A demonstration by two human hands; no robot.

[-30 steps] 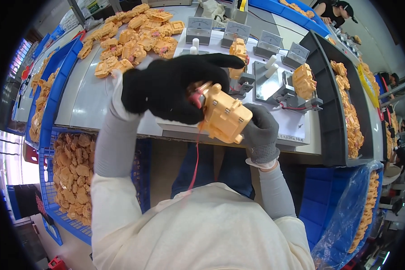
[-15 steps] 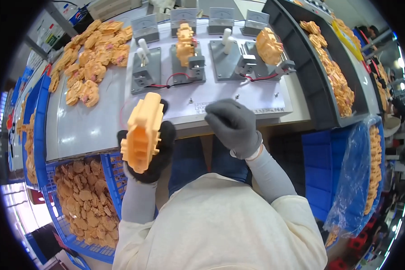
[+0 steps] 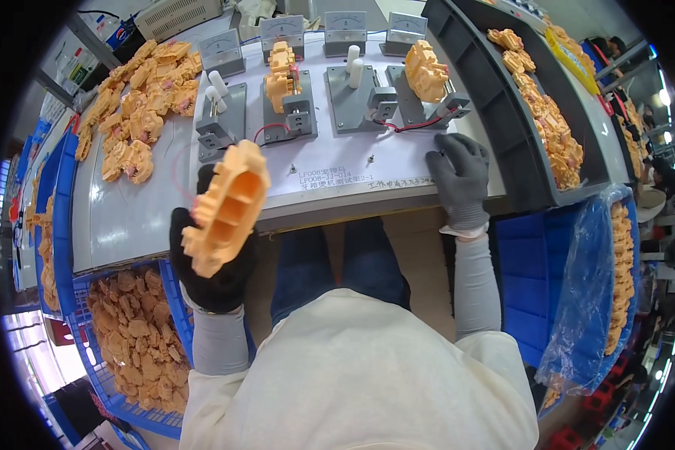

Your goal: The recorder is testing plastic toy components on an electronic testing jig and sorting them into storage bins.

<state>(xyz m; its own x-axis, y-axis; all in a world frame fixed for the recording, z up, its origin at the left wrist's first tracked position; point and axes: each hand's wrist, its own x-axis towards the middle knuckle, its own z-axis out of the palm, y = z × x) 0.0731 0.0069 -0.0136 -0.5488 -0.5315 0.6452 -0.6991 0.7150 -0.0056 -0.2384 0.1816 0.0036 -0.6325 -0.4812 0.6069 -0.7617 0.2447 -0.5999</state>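
My left hand (image 3: 216,279), in a black glove, is closed around a light-orange plastic housing (image 3: 236,206). The housing is tilted, and its hollow compartments face up. My right hand (image 3: 461,180), in a grey glove, hovers by the front right of the white board, its fingers loosely bent and apart, with nothing visible in them. Just beyond it stands a grey test fixture (image 3: 420,112) with an orange housing (image 3: 426,73) mounted on it. Another orange housing (image 3: 282,77) sits on a second fixture (image 3: 292,124). Two further fixtures show bare white pegs (image 3: 355,71).
Several analog meters (image 3: 345,31) line the board's back. Orange parts (image 3: 139,112) are heaped at the left; a dark grey bin (image 3: 495,97) with more stands right. Blue crates (image 3: 176,289) flank me below the table. Red and black wires (image 3: 409,126) run between fixtures.
My right hand has moved right and slightly forward, toward the rightmost fixture, its fingers less curled. My left hand has shifted left and tilted the housing. The view has shifted slightly.
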